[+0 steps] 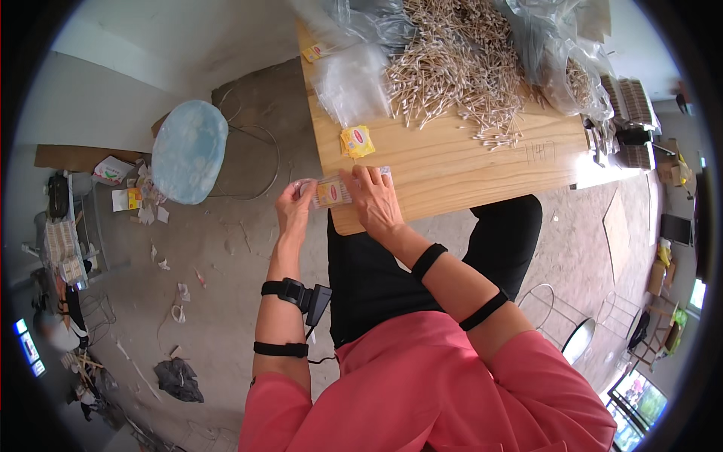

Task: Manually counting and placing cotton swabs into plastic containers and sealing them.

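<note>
A small clear plastic bag of cotton swabs [329,193] with a yellow label inside lies across the table's near left corner. My left hand [294,205] pinches its left end, just past the table edge. Fingers bent, my right hand [373,197] grips the bag's right part from above and hides some of it. Just beyond the bag is a small stack of yellow label cards [357,141]. Farther back sits a stack of flat clear plastic bags [352,87]. A large heap of loose cotton swabs [459,64] spreads over the far part of the table.
The wooden table [452,162] has its edge right before my legs. A large clear plastic sack [568,68] with swabs in it stands at the far right. Left of the table is a round stool with a pale blue cover [190,152]. Scraps and a dark plastic bag [179,380] litter the floor.
</note>
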A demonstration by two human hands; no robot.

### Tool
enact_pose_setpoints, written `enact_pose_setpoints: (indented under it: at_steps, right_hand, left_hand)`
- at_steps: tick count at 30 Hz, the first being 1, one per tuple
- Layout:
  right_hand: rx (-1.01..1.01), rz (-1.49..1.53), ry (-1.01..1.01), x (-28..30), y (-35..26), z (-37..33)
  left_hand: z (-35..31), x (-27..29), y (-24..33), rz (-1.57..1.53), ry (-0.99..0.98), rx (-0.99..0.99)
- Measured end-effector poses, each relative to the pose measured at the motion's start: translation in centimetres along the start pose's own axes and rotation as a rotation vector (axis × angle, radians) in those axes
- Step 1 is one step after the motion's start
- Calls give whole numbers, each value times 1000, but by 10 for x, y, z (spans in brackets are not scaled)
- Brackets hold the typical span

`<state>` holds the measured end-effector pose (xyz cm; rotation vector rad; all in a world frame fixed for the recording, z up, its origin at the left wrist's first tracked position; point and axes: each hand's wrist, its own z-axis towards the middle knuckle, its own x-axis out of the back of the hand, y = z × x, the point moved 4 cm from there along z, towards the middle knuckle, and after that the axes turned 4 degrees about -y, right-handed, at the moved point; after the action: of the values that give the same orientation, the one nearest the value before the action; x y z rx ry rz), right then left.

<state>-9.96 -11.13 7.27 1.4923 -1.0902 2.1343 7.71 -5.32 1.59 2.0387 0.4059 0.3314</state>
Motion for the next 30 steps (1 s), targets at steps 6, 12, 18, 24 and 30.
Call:
enact_pose_setpoints:
  at_steps: [6, 12, 18, 24, 30]
  right_hand:
    - [-21, -1, -26, 0, -3, 0]
    - [-18, -23, -17, -2, 0, -1]
    - [-11, -28, -29, -2, -1, -2]
    - [-11, -27, -20, -4, 0, -4]
    - [-18, -43, -25, -5, 2, -5]
  left_hand:
    - [-1, -3, 3, -151, 29, -10]
    - [-8, -3, 6, -101, 111, 276]
    - [-3, -1, -2, -125, 42, 153]
    - [-2, 0, -9, -254, 70, 109]
    - [-2, -4, -4, -369, -58, 73]
